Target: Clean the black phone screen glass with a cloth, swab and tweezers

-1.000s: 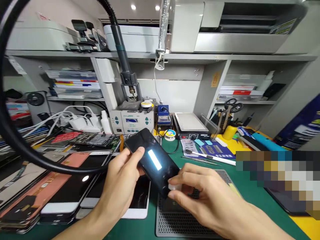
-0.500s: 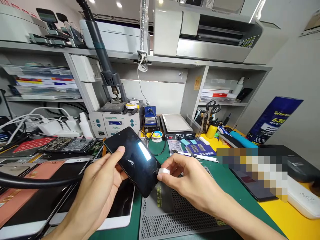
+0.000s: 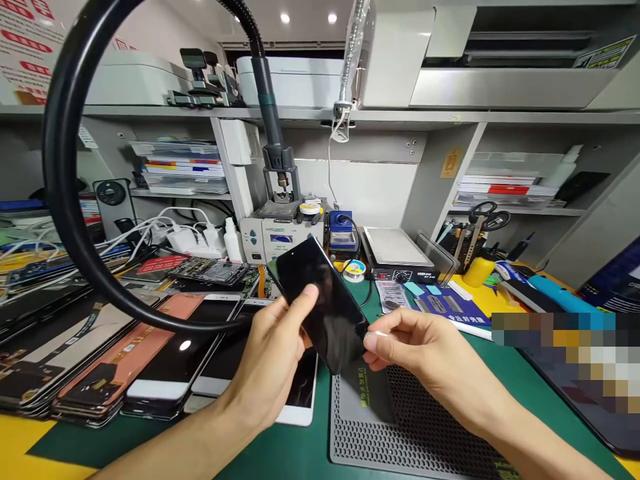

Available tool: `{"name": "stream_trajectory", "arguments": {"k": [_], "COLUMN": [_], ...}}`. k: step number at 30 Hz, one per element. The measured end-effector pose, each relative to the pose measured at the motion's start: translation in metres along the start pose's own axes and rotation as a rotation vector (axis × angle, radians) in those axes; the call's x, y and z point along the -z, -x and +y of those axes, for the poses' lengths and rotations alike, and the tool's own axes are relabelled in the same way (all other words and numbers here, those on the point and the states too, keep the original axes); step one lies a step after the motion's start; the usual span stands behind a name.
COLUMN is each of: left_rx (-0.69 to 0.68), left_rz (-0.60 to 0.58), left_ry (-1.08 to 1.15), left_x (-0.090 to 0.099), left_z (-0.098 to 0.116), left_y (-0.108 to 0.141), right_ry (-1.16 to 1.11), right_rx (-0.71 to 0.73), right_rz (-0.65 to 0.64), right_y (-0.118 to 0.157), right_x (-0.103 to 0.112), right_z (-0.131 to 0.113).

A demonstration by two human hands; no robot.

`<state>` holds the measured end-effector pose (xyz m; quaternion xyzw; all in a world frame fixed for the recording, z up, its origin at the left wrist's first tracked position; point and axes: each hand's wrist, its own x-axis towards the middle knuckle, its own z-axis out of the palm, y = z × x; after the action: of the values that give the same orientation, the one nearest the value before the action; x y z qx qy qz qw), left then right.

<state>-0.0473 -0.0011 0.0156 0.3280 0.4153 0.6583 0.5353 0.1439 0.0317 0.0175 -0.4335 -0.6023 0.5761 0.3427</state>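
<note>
A black phone (image 3: 327, 303) is held up at a tilt over the bench, its dark glossy screen facing me. My left hand (image 3: 273, 353) grips its left edge, thumb on the glass and fingers behind. My right hand (image 3: 413, 343) pinches a small white piece (image 3: 380, 334) between thumb and fingers at the phone's lower right edge. Part of that piece is hidden by the fingers. Below the phone lies a grey perforated mat (image 3: 367, 440) on the green work surface (image 3: 280, 453).
Phones and screens (image 3: 160, 353) lie in rows at the left, under a black hose (image 3: 60, 167). Behind stand a hot-air station (image 3: 280, 240), a solder spool (image 3: 354, 269) and a flat heating plate (image 3: 397, 247). A yellow bottle (image 3: 479, 268) is at the right.
The view has swung left, so the scene sits further right and more of the hose and phones shows. Both hands still hold the phone and the white piece, which is now more covered.
</note>
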Motion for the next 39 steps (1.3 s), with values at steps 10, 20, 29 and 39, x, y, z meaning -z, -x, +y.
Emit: {"name": "stream_trajectory", "arguments": {"k": [10,20,29,39], "left_rx": [0.137,0.256,0.23,0.189], "left_rz": [-0.22,-0.208,-0.2,-0.208], "left_ry": [-0.027,0.147,0.177,0.111], "left_x": [0.006,0.004,0.003,0.002], "left_z": [-0.001,0.005,0.005,0.006], "left_y": [0.001,0.0,0.001,0.003], "right_ry": [-0.001,0.172,0.106,0.116], "right_rx": [0.025,0.108,0.155,0.164], "right_rz": [0.096,0.144,0.193,0.142], "right_y": [-0.002,-0.001,-0.003,-0.001], "right_x": [0.001,-0.003,-0.005,-0.007], "right_z": [0.003,0.007,0.01,0.002]}}
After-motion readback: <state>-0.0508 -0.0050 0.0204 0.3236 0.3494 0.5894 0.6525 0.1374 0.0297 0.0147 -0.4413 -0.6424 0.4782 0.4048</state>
